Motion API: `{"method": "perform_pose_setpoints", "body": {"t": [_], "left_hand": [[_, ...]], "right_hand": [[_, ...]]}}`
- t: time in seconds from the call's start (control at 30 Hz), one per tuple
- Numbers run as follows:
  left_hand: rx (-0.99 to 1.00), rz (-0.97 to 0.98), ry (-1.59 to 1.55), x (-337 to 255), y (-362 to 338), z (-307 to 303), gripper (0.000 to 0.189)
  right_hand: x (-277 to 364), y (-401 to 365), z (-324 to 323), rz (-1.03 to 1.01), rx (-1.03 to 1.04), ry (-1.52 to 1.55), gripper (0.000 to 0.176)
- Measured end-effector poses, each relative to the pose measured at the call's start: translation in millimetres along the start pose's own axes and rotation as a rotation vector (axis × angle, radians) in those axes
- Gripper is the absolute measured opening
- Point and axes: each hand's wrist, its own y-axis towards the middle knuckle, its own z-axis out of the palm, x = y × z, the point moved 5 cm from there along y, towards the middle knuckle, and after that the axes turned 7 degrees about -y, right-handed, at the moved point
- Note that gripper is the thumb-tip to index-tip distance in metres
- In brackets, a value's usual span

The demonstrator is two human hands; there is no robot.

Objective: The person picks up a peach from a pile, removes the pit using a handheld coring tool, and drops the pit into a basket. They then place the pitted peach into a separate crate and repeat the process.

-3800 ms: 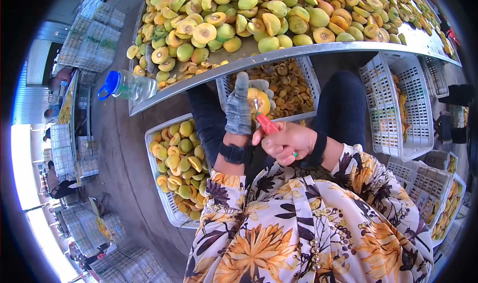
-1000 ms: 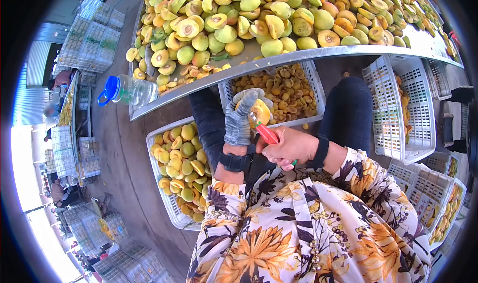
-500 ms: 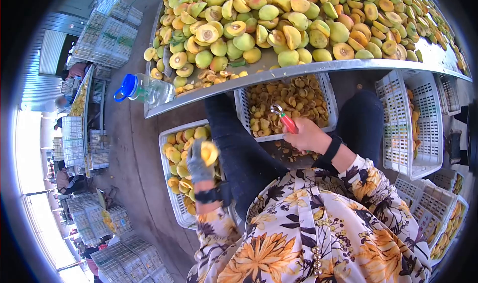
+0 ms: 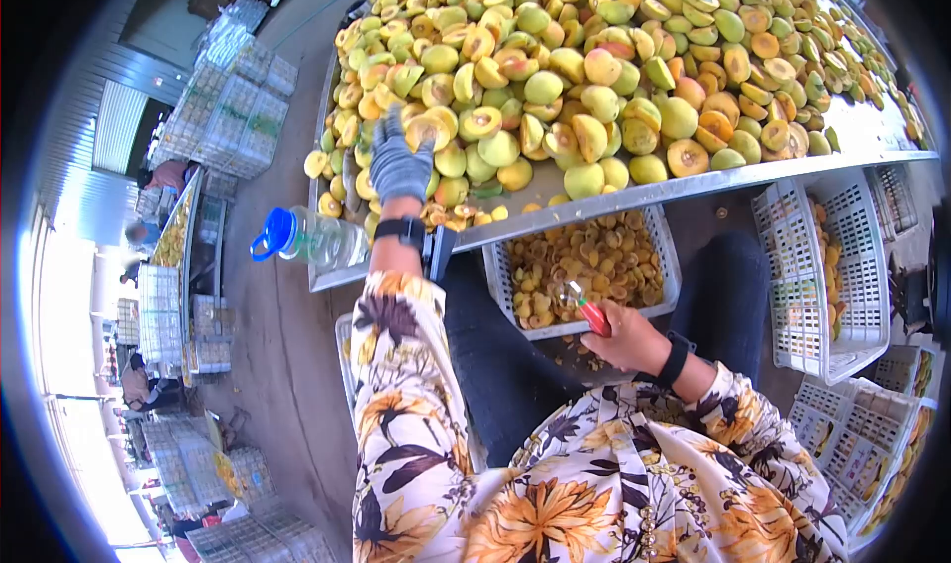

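Observation:
My left hand [image 4: 402, 165], in a grey glove, reaches onto the heap of halved peaches [image 4: 543, 88] on the metal table. Its fingers are stretched out at a cut peach half [image 4: 428, 130] and touch the fruit around it; I cannot see a grip on any piece. My bare right hand [image 4: 630, 339] is closed around the red handle of a pitting spoon [image 4: 594, 317], its metal loop pointing up and left. Below that loop sits a white crate [image 4: 674, 266] of scooped-out pits and scraps [image 4: 584, 261], under the table edge.
A water bottle with a blue cap [image 4: 280, 234] stands by the table's left corner. The metal table rim [image 4: 594, 195] runs across in front of me. White crates [image 4: 783, 306] stand at right, some with fruit. Crate stacks [image 4: 233, 117] and other people [image 4: 139, 380] are at left.
My left hand has gone from the lower-left crate, where it held a yellow peach half, up to the heap, and that half is gone from it. The right hand keeps the pitting spoon, slightly lower in view.

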Motion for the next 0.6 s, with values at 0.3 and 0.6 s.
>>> {"method": "perform_pose_setpoints", "body": {"t": [0.3, 0.6], "left_hand": [[0.08, -0.07, -0.311, -28, -25, 1, 0.044], [0.438, -0.374, -1.282, -107, -179, -25, 0.048]], "right_hand": [[0, 3, -25, -0.217, -0.28, 0.005, 0.037], [38, 17, -14, -0.6, -0.396, 0.161, 0.037]]}}
